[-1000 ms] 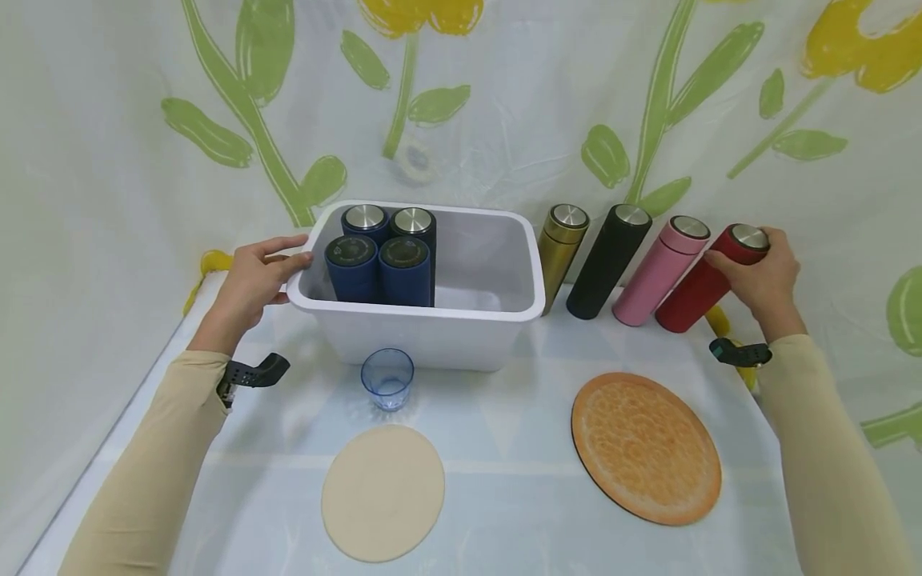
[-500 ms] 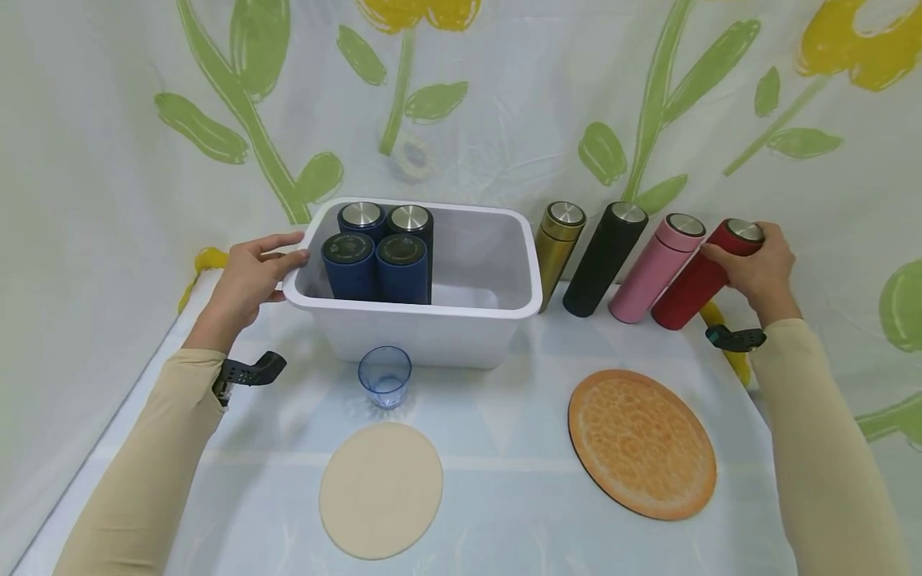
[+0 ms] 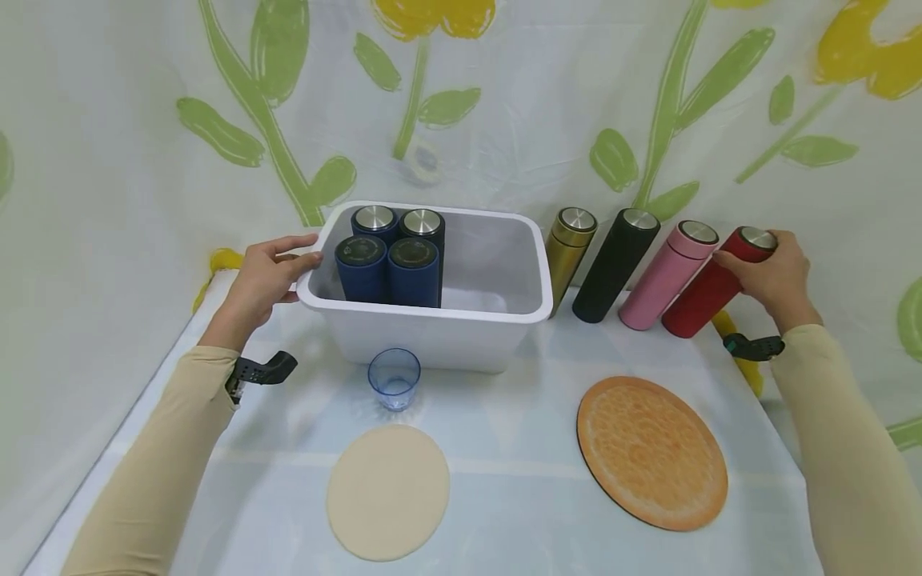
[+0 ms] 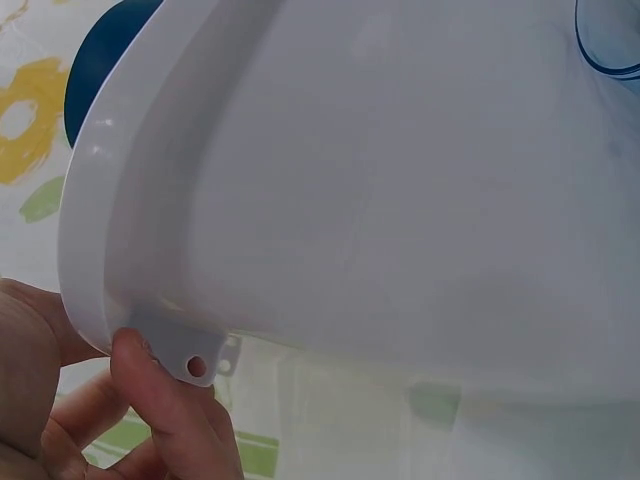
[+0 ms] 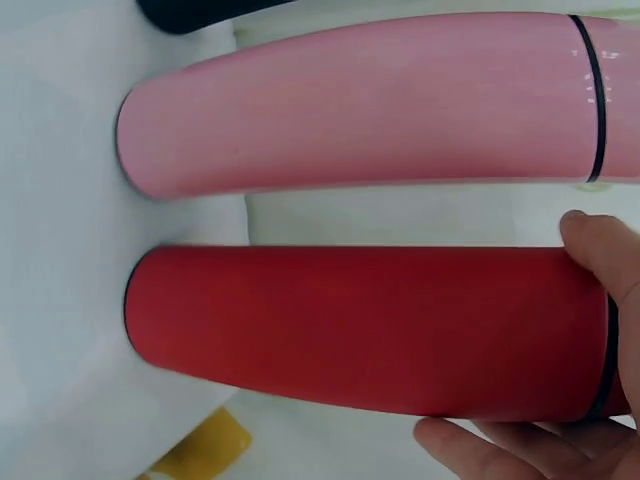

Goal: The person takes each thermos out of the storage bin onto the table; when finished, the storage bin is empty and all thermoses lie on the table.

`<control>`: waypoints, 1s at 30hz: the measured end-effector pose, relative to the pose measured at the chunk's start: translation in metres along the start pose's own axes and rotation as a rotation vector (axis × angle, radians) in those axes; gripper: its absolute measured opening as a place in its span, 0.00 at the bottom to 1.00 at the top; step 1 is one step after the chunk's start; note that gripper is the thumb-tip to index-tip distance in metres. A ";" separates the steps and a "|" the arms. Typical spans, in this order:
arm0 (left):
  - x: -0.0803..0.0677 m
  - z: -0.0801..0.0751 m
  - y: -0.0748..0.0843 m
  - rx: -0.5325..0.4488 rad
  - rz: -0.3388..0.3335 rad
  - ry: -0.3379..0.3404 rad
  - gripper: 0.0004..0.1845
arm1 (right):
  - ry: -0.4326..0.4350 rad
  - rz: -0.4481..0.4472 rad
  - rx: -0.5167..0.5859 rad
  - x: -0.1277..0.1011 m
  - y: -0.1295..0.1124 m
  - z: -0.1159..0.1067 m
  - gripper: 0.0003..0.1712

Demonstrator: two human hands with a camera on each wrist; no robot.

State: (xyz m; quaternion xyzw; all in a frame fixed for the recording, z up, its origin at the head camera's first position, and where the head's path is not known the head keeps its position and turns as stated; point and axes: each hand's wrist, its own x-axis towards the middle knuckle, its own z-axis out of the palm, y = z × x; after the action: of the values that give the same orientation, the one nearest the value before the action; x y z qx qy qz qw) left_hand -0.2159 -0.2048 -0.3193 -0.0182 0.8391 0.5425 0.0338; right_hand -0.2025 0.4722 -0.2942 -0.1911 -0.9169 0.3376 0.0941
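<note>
My left hand (image 3: 259,282) holds the left end of a white plastic tub (image 3: 432,338) by its rim. The left wrist view shows thumb and fingers (image 4: 180,405) at the rim's underside, beside a small tab with a hole. Inside the tub's left half, several dark blue vacuum flasks (image 3: 362,282) stand upright. Far right, my right hand (image 3: 781,276) grips a red vacuum flask (image 5: 370,330) near its steel-topped lid, the thumb on one side and the fingers on the other. The red flask stands on the table beside a pink flask (image 5: 360,110).
A black flask (image 3: 612,272) and a gold flask (image 3: 565,260) stand between the tub and the pink one. In front of the tub is a blue drinking glass (image 3: 394,380). A cream round mat (image 3: 389,492) and a brown bread-patterned round mat (image 3: 651,454) lie nearer.
The head view has shifted slightly. Both hands keep their hold on the tub and the red flask, which stay in place.
</note>
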 end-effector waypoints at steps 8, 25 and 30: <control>-0.001 0.003 -0.001 -0.008 -0.001 0.006 0.29 | 0.017 -0.017 -0.053 -0.008 -0.002 -0.006 0.61; 0.000 0.002 -0.001 -0.008 -0.001 0.013 0.29 | 0.034 0.002 -0.022 -0.025 -0.010 -0.020 0.63; 0.001 0.002 -0.002 -0.011 0.008 0.011 0.29 | 0.053 -0.030 -0.059 -0.030 -0.014 -0.023 0.62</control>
State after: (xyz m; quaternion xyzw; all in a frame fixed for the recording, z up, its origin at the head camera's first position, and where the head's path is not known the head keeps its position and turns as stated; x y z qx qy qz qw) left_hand -0.2166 -0.2041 -0.3220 -0.0182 0.8363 0.5473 0.0268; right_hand -0.1723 0.4635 -0.2688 -0.1889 -0.9263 0.3039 0.1180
